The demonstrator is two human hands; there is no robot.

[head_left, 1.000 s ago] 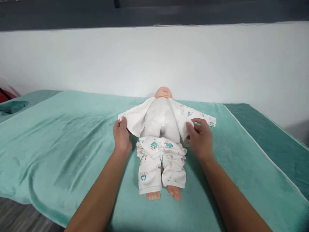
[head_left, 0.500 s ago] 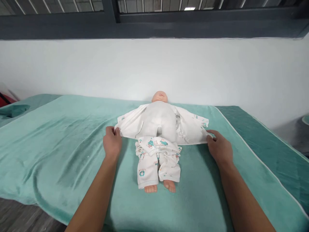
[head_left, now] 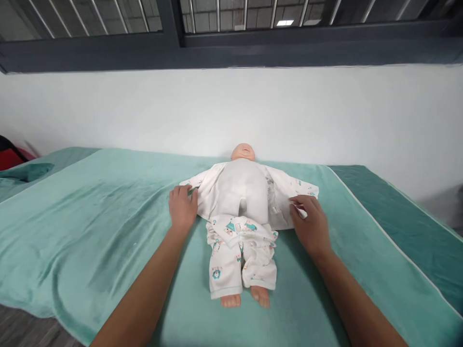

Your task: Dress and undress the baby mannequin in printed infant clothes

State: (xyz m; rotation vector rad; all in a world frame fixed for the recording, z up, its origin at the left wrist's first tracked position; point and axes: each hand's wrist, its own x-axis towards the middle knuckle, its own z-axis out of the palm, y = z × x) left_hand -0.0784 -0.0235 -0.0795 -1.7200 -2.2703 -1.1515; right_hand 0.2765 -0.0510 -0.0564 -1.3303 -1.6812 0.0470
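Note:
A baby doll [head_left: 243,153] lies on its back, its head toward the wall. An opened white baby shirt [head_left: 282,193] with printed sleeves is spread around its pale torso. Patterned white baby trousers [head_left: 224,270] cover the legs, bunched at the top, and the bare feet stick out below. At the shirt's left edge is my left hand [head_left: 183,207], thumb and fingers closing on the cloth by the sleeve; the fingertips are partly hidden. On the other side, my right hand [head_left: 311,226] pinches the shirt's right flap, a bit of white cloth showing between the fingers.
A light green blanket [head_left: 108,212] covers the surface, with a darker green strip [head_left: 394,212] at the right. Behind stands a white wall [head_left: 144,111] below a dark window frame [head_left: 289,50]. A red and black object [head_left: 9,156] sits at the far left.
Both hands have moved inward toward the doll, and the shirt's flaps, stretched wide before, are drawn in and slacker. The camera view has tilted slightly up.

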